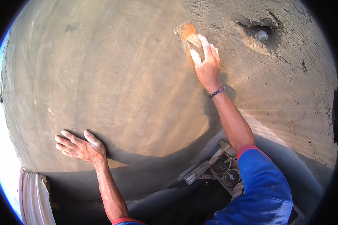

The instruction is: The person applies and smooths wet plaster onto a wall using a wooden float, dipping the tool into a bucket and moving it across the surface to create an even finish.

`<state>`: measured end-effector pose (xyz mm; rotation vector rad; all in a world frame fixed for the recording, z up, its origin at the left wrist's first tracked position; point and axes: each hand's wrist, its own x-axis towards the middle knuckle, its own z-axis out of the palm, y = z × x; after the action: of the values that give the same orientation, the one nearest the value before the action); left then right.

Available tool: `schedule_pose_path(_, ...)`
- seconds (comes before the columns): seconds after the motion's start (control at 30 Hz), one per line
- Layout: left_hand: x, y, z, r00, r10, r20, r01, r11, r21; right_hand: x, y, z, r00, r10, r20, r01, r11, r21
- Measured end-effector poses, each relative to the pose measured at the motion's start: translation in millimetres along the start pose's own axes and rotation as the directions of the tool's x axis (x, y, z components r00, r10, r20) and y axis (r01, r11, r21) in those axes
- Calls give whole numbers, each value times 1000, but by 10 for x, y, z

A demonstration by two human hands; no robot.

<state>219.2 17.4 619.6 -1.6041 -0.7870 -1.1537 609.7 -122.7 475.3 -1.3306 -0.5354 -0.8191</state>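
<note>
Against the wall [101, 82], the right hand [208, 64] holds a float [188, 30] — likely light, stiff; grip its handle [193, 39]. The left hand [87, 148] lies spread.

- The trowel [187, 30] lies on the wall [101, 82], above centre, in the right hand [208, 67].
- The bracelet [217, 92] sits around the right wrist, below the trowel.
- To the trowel's right, the hole [262, 34] opens in the wall.
- The left hand [83, 148] is before the wall, lower and well left of the trowel.
- Below the right forearm is the wooden frame [199, 171], with the bucket [231, 177] beside its boards.
- The pleated sheet [35, 197] hangs at lower left.
</note>
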Motion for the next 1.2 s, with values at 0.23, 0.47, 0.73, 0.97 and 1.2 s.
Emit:
schedule_pose_path(0.23,-33,-56,-7,999,16,36,-17,999,33,-455,-414,178,996,88,3,-88,992,94)
schedule_pose_path(0.47,1,-59,4,999,33,-17,-32,999,21,-934,-625,-5,976,-17,215,-27,979,200)
schedule_pose_path(0.73,-66,-87,-12,1000,16,23,-17,999,36,-376,-875,115,949,-175,263,142,980,141)
schedule_pose_path(0.97,34,57,9,1000,-8,24,7,999,37,-1361,1023,-485,932,348,100,-342,937,-73)
schedule_pose_path(1.2,-62,-90,35,1000,19,25,-20,998,54,-1052,81,-201,960,-57,274,52,998,27)
